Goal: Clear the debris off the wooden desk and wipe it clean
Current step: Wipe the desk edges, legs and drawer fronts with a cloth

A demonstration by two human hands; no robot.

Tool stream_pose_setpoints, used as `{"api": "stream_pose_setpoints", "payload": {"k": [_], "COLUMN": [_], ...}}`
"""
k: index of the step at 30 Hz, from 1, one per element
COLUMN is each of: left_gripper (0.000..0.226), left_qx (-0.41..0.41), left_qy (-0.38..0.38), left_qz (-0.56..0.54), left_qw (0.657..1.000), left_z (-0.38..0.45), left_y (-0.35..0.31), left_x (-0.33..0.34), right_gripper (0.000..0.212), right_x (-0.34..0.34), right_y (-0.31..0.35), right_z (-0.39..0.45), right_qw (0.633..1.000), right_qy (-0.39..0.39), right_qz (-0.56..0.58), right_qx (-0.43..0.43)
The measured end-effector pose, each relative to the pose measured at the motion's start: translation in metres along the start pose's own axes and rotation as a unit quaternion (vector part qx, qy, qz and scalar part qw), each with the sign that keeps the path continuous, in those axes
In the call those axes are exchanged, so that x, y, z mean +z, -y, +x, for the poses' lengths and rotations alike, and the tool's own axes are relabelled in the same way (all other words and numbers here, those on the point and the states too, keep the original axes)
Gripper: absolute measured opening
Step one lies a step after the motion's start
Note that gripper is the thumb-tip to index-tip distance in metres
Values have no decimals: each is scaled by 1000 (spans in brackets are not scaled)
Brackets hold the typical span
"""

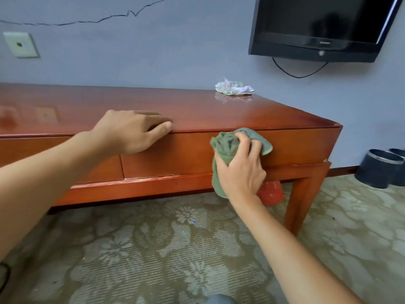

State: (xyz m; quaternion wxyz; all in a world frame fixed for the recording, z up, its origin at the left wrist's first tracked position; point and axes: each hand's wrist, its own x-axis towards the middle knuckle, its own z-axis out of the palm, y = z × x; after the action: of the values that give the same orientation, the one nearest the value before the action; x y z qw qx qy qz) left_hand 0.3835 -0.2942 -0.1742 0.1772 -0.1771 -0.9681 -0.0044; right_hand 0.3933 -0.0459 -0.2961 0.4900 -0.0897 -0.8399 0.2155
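A long reddish wooden desk runs along the wall. A crumpled wad of pale wrappers lies on its far right corner. My right hand grips a bunched green cloth against the desk's front drawer panel, with part of the cloth hanging below my palm. My left hand rests on the desk's front edge, fingers lying on the top and thumb against the front. A red object shows below my right hand, partly hidden by it, under the desk.
A black television hangs on the wall above the desk's right end, its cable drooping beneath. Two dark bins stand on the patterned carpet at the right. A wall socket sits at upper left. The desk leg stands at right.
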Motion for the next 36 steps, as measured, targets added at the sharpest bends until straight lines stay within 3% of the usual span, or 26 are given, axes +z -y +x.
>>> {"api": "stream_pose_setpoints", "payload": {"k": [2,4,6,8,9,11,14,15,17,19,20,22,26,28,31,33,36], "left_gripper": [61,63,73,86,88,84,78,70,58,63,61,49,60,75,78,75,74], "left_qx": [-7,-21,-67,-78,-68,-57,-87,-78,-55,-54,-61,-62,-1,34,51,41,34], "left_qy": [9,18,27,40,47,53,48,43,29,33,44,47,26,5,-32,-38,-53], "left_qz": [10,-3,-63,-128,-156,-199,-241,-254,-261,-240,-225,-170,-22,27,51,49,48], "left_qw": [1000,1000,995,988,984,977,965,963,963,969,972,982,999,999,997,997,997], "left_z": [-15,-12,-3,3,3,2,3,5,8,5,3,-1,-7,-8,-7,-7,-8], "left_y": [20,28,30,36,39,43,43,43,45,44,43,37,34,33,33,33,31], "left_x": [-2,-1,-2,-6,-8,-9,-9,-8,-7,-9,-10,-8,2,8,11,12,13], "right_gripper": [59,51,40,35,36,42,50,49,49,51,51,54,44,38,27,22,34], "right_x": [5,12,23,25,23,16,16,19,26,32,34,29,9,11,25,32,28], "right_y": [40,82,103,102,96,80,92,110,152,179,180,159,66,45,70,90,100], "right_z": [-11,-27,-40,-33,-27,-20,-26,-34,-55,-72,-73,-62,-39,-45,-90,-109,-96], "right_qw": [998,996,964,947,957,990,994,993,994,979,975,982,996,995,1000,993,974], "right_qy": [-9,-13,-4,-3,-10,-24,-8,0,17,37,41,16,-13,-14,-7,8,70], "right_qz": [32,52,49,46,38,37,84,89,101,97,101,114,72,49,-6,19,57], "right_qx": [44,-76,-261,-318,-288,-136,70,73,-43,-174,-195,-150,45,85,-27,-117,-209]}}
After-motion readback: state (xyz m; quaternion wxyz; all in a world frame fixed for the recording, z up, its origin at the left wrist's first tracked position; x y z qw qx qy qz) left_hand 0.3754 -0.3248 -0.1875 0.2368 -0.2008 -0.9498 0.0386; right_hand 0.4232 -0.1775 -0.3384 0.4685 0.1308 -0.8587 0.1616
